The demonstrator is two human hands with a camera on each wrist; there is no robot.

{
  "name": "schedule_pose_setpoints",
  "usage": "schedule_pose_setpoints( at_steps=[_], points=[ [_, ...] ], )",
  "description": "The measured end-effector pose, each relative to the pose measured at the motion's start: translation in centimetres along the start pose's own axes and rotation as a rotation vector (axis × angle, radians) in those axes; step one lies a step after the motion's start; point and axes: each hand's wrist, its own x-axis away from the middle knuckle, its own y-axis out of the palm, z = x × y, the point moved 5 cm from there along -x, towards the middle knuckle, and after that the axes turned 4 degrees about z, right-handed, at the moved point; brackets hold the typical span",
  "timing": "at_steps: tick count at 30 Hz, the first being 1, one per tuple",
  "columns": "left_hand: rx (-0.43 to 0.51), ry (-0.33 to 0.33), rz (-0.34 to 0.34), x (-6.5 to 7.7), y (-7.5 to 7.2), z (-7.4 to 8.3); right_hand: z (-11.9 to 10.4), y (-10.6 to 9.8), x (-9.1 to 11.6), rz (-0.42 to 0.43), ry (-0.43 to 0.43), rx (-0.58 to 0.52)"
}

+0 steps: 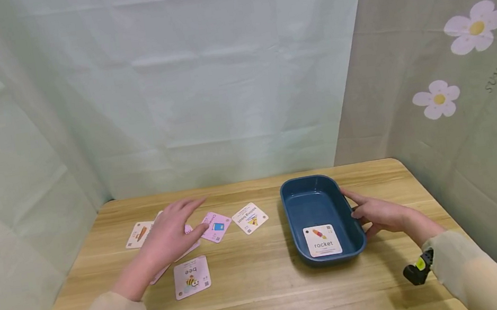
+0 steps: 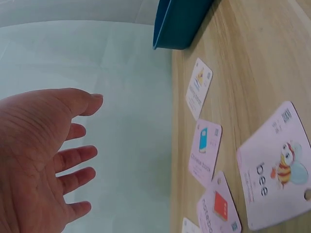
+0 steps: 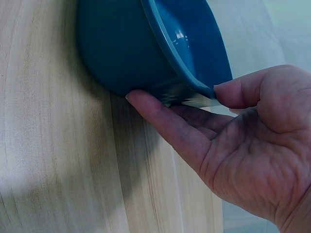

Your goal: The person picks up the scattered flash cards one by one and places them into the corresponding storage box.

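My left hand point(image 1: 167, 236) hovers over scattered picture cards with its fingers spread and nothing in its grasp. It partly hides the notebook card point(image 2: 219, 206). Just beyond its fingertips lie the Chinese book card point(image 1: 217, 227) and the sailing boat card point(image 1: 250, 218). Closer to me is the bee card point(image 1: 192, 277), turned upside down in the head view. On the right, my right hand point(image 1: 383, 214) holds the side of a deep blue plastic tray point(image 1: 291, 223), thumb at the rim and fingers against the outer wall. A rocket card point(image 1: 322, 241) lies inside the tray's near end.
Another card with a brown picture point(image 1: 139, 235) lies left of my left hand, partly covered. The wooden table point(image 1: 261, 303) ends at a hanging pale curtain point(image 1: 211, 101). A flower-printed cloth point(image 1: 478, 142) hangs along the right side.
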Motion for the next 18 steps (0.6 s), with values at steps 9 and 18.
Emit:
schedule_pose_setpoints(
  at_steps=[9,18],
  points=[
    [-0.022,-0.025,0.001,1.1,-0.5,-1.3,0.1,-0.1,-0.2,-0.002,-0.001,0.0],
    [-0.038,-0.008,-0.019,2.1,-0.4,-2.2,0.2,-0.2,-0.3,0.009,0.007,0.003]
  ],
)
